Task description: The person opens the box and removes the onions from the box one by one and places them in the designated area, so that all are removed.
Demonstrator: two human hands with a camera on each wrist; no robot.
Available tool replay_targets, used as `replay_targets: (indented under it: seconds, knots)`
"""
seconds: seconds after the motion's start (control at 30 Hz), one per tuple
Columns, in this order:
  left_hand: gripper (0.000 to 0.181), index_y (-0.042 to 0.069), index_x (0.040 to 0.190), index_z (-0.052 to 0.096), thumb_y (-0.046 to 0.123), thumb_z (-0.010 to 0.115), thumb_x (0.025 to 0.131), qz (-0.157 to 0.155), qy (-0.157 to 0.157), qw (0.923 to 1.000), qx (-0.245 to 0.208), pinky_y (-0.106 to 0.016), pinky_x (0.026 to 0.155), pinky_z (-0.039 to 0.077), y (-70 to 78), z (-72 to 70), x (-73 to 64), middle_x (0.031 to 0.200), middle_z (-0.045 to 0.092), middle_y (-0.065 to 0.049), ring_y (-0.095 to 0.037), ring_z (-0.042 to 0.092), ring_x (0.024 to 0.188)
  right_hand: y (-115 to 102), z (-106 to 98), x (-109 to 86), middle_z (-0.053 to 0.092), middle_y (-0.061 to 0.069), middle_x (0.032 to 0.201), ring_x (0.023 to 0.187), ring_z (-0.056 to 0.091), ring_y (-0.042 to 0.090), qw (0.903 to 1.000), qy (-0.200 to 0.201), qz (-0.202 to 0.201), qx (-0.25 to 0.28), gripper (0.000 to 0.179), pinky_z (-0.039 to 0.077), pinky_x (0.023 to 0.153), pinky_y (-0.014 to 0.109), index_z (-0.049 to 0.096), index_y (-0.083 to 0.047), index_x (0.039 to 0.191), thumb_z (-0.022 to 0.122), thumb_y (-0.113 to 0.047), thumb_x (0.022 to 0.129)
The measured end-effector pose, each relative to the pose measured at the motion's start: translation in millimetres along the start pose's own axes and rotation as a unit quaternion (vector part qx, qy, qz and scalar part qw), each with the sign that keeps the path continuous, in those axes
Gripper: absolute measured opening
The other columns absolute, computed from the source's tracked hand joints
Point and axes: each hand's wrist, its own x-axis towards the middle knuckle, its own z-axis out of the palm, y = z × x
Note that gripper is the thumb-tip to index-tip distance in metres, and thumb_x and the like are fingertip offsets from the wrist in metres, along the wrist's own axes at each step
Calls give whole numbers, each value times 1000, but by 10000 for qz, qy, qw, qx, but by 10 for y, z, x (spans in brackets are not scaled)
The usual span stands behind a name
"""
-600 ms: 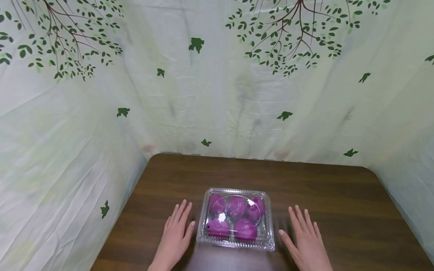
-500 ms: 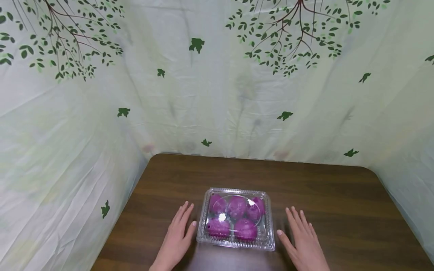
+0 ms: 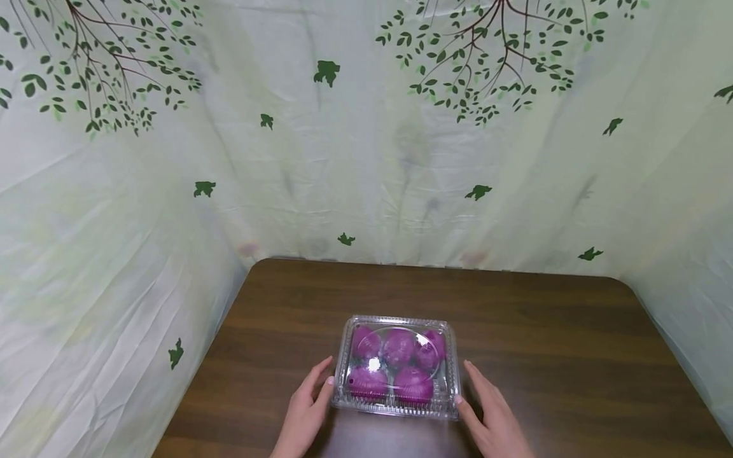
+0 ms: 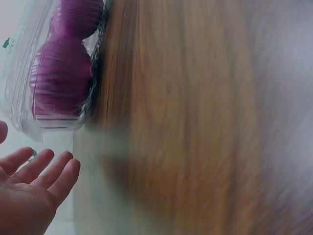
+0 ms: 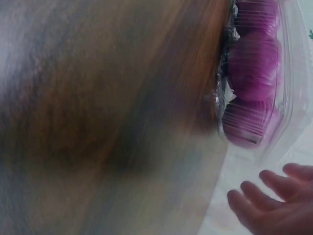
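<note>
A clear plastic clamshell box [image 3: 395, 408] sits on the brown table, its lid down. Several shiny purple round things [image 3: 399, 346] show through the lid; their exact kind cannot be told. My left hand [image 3: 306, 410] is beside the box's left side, thumb near its front corner. On the opposite side, my right hand [image 3: 494, 416] has its thumb close to the front right corner. Both wrist views show relaxed, slightly bent fingers with a small gap to the box. Whether either thumb touches the plastic is hard to tell.
The wooden table [image 3: 275, 305] has rounded far corners. Behind it and at both sides hangs a pale cloth [image 3: 372, 159] printed with green leaves and branches. Light glares off the table's near part.
Both hands have moved inward from either side, close to the box, and their fingers have turned toward its sides. The box has stayed in place; the head view has shifted slightly.
</note>
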Motion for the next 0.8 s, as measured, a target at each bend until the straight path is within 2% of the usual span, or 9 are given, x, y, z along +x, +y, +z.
replay_targets:
  seconds: [0.17,0.23,0.33,0.4,0.5,0.57,0.67,0.73,0.8]
  knots:
    - [45,8,142,51,26,56,101,-302,-214,9943,-996,-27,97,46,-31,26,-38,141,52,-17,-28,56,123,-54,49,-1,46,17,147,129,46,39,9993,-61,151,344,60,41,99,62,41,-12,150,65,-27,96]
    - [45,4,142,50,21,56,101,-344,-294,9876,-1503,-21,94,46,-43,35,-40,140,53,-20,-27,55,122,-90,66,5,45,16,149,128,48,36,9977,-161,331,563,60,45,98,56,40,-14,150,64,-28,97]
    - [45,-2,142,47,14,56,100,-449,-376,9748,-2152,-24,91,50,-52,41,-42,138,53,-23,-22,57,118,-128,95,12,42,15,151,126,52,31,9956,-214,438,799,60,51,94,46,39,-15,151,63,-26,98]
    - [45,-5,142,45,9,55,100,-527,-418,9645,-2552,-27,90,52,-61,44,-45,138,52,-24,-18,60,113,-128,115,12,43,13,151,126,51,30,9975,-77,249,659,60,49,96,44,40,-14,150,65,-24,97]
    - [46,-7,142,44,5,55,98,-593,-411,9555,-2859,-29,85,54,-73,41,-55,138,51,-27,-15,62,107,-113,136,26,45,11,149,128,49,29,9990,196,-267,284,61,44,99,45,43,-12,149,68,-18,93]
    - [47,-8,141,44,4,55,98,-591,-394,9537,-2923,-30,83,54,-79,39,-59,138,51,-28,-15,62,106,-104,142,49,46,10,149,131,45,30,9976,324,-619,-13,63,39,102,50,45,-11,148,71,-17,91]
    - [46,-9,140,45,4,56,97,-613,-381,9531,-2938,-30,83,55,-84,40,-62,137,51,-28,-16,62,105,-123,137,95,44,9,151,134,41,31,9946,275,-918,-405,63,38,102,57,48,-11,146,73,-18,89]
    - [47,-9,140,45,4,57,97,-645,-390,9524,-2954,-31,84,55,-82,41,-62,137,51,-28,-17,62,106,-155,134,132,42,9,152,137,37,33,9920,171,-1091,-605,64,32,110,55,49,-10,145,75,-21,88]
    - [47,-9,140,45,4,57,97,-697,-395,9513,-2977,-31,84,55,-79,41,-58,138,51,-27,-17,62,106,-202,141,174,41,10,153,138,36,33,9876,81,-1338,-816,64,21,118,44,50,-9,144,76,-24,87]
